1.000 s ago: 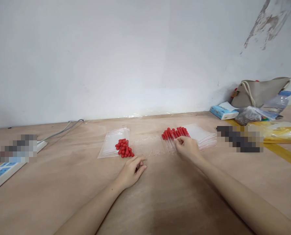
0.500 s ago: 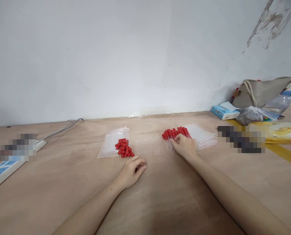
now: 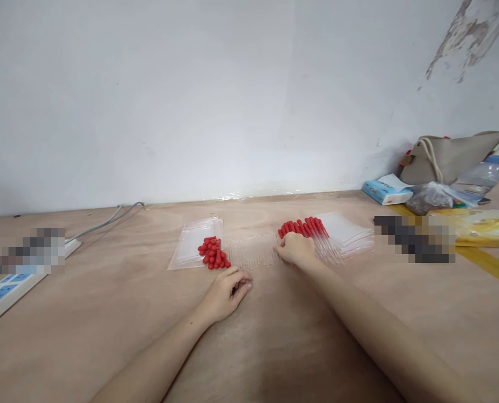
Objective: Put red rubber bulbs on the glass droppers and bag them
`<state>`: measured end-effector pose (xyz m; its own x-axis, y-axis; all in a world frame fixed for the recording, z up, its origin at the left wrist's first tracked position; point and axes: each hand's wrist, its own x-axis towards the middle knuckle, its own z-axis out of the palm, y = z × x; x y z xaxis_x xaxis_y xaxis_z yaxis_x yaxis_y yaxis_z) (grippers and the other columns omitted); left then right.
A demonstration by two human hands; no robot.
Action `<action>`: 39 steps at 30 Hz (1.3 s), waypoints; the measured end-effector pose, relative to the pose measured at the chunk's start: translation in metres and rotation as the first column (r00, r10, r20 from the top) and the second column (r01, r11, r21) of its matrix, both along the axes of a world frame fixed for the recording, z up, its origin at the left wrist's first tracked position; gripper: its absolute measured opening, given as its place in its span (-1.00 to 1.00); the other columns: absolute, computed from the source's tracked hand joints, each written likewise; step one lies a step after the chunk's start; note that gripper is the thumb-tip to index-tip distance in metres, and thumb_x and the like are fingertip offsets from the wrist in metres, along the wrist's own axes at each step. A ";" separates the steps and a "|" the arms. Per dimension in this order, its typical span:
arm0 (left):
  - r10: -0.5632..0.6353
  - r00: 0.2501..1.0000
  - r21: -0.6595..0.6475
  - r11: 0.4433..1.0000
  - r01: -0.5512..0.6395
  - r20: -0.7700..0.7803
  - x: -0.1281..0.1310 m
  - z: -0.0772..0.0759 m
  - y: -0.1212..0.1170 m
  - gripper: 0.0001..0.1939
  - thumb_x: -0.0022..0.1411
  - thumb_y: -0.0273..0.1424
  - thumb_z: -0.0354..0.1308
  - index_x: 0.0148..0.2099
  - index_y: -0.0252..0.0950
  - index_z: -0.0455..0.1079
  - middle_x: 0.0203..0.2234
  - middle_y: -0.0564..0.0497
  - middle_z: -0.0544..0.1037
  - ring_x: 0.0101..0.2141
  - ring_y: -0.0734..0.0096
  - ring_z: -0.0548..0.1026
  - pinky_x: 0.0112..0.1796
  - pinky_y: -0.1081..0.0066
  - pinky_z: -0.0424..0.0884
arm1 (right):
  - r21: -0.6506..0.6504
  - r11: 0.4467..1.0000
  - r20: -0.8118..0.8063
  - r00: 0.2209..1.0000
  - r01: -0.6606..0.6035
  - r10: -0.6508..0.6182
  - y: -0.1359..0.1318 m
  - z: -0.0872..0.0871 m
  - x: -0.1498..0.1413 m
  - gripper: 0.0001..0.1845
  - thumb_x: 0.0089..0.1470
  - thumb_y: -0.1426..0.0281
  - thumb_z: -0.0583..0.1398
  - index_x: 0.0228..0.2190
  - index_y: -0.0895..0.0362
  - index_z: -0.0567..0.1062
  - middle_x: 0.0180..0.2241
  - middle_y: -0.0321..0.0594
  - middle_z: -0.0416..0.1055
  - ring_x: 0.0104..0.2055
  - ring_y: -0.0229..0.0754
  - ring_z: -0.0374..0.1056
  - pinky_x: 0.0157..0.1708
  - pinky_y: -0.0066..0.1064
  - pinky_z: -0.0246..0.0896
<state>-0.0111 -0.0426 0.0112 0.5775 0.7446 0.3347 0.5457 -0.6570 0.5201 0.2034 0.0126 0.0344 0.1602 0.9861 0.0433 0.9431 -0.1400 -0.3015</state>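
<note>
My right hand (image 3: 296, 250) lies on the wooden table (image 3: 274, 336) with its fingers curled over the left end of a row of droppers with red bulbs (image 3: 306, 228), beside a row of clear glass tubes (image 3: 253, 250). What the fingers grip, if anything, is hidden. My left hand (image 3: 226, 292) rests on the table with its fingers loosely curled, just below a small heap of loose red rubber bulbs (image 3: 213, 253). Nothing shows in it.
Clear plastic bags lie behind the red bulbs (image 3: 194, 243) and right of the droppers (image 3: 345, 232). A white power strip (image 3: 5, 285) with a grey cable is at the far left. A beige bag (image 3: 451, 157), a blue tissue pack (image 3: 386, 190) and yellow packaging (image 3: 484, 226) crowd the right.
My right hand slid left along the droppers, from their right part to their left end by the clear tubes. My left hand stayed where it was.
</note>
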 end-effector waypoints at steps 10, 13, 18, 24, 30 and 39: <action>0.060 0.992 0.077 0.995 -0.069 0.113 -0.002 0.010 0.001 -0.81 0.19 -0.39 -0.03 -0.27 -0.30 0.39 -0.45 -0.01 0.41 -0.43 0.46 0.35 -0.39 0.47 0.27 | -0.023 1.000 -0.008 1.000 0.000 -0.001 0.006 0.002 -0.006 -0.80 -0.13 0.34 0.08 -0.55 0.16 0.47 -0.51 -0.06 0.44 -0.35 -0.05 0.36 -0.33 -0.27 0.01; 0.317 0.920 0.101 0.933 -0.347 0.230 -0.021 0.028 0.025 -0.81 0.15 -0.34 0.00 -0.34 -0.31 0.39 -0.44 -0.02 0.44 -0.39 0.41 0.36 -0.35 0.44 0.27 | -0.006 1.000 -0.002 1.000 -0.028 0.027 0.000 0.007 -0.005 -0.77 -0.09 0.35 0.04 -0.61 0.15 0.43 -0.56 -0.11 0.42 -0.40 -0.08 0.35 -0.36 -0.30 0.00; 0.656 0.755 -0.148 0.748 -0.647 0.013 -0.065 0.050 0.086 -0.83 0.00 -0.31 0.07 -0.42 -0.30 0.38 -0.46 0.03 0.48 -0.42 0.37 0.37 -0.41 0.45 0.23 | 0.151 0.973 -0.045 0.982 -0.175 0.184 -0.025 0.008 -0.001 -0.76 -0.01 0.37 0.00 -0.61 0.14 0.36 -0.55 -0.18 0.40 -0.47 -0.18 0.31 -0.50 -0.42 -0.04; 0.579 0.805 -0.327 0.742 -0.585 -0.128 -0.077 0.045 0.122 -0.82 -0.19 -0.27 0.18 -0.58 -0.30 0.39 -0.69 0.09 0.43 -0.58 0.42 0.35 -0.54 0.50 0.18 | 0.361 0.898 -0.114 0.944 -0.252 0.310 -0.049 -0.017 0.011 -0.84 0.05 0.35 -0.03 -0.46 0.15 0.28 -0.54 -0.20 0.36 -0.50 -0.19 0.27 -0.52 -0.43 -0.03; 0.541 0.825 -0.388 0.734 -0.557 -0.162 -0.072 0.049 0.126 -0.82 -0.26 -0.32 0.23 -0.67 -0.31 0.35 -0.76 0.10 0.38 -0.64 0.46 0.30 -0.58 0.50 0.15 | 0.475 0.862 -0.314 0.880 -0.179 0.356 -0.043 -0.032 0.034 -0.75 0.08 0.33 -0.05 -0.23 0.19 0.26 -0.49 -0.18 0.38 -0.47 -0.18 0.28 -0.47 -0.40 0.10; 0.618 0.773 -0.203 0.782 -0.589 0.143 -0.056 0.055 0.090 -0.76 0.04 -0.24 0.08 -0.33 -0.33 0.28 -0.45 0.04 0.42 -0.41 0.45 0.38 -0.42 0.52 0.27 | 0.582 0.791 -0.250 0.882 -0.192 0.398 -0.051 -0.036 0.028 -0.75 0.07 0.35 -0.03 -0.25 0.19 0.34 -0.43 -0.16 0.40 -0.40 -0.18 0.31 -0.36 -0.37 0.12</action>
